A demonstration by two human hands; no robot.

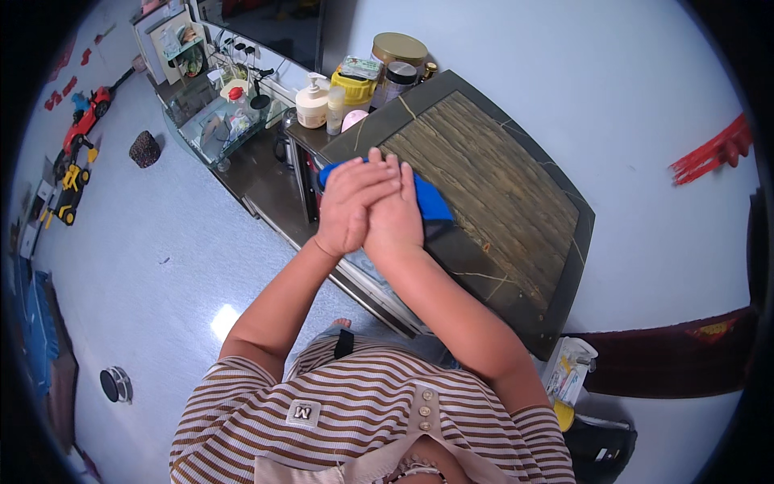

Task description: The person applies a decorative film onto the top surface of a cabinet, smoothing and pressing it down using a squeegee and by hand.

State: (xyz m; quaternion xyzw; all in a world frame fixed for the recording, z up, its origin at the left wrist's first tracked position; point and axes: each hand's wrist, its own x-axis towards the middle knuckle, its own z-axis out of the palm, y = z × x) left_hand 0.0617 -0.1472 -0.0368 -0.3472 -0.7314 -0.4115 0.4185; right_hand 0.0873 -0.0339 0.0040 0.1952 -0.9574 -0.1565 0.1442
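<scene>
My left hand (347, 206) lies across my right hand (395, 211), its fingers stretched out over it. The right hand's fingers are also extended, pointing away from me, and partly covered by the left. Under and around both hands a piece of blue cloth (433, 203) shows at the near left part of the dark cabinet top (506, 300). Its middle is hidden by the hands, so I cannot tell how firmly they touch it. Neither hand visibly grips anything.
Beyond the hands stand a white pump bottle (313, 103), a small pale bottle (335, 113), a yellow tub (352, 87) and a gold-lidded jar (399, 50). A glass shelf (222, 141) holds small items at the left. Toy vehicles (74, 181) stand on the floor.
</scene>
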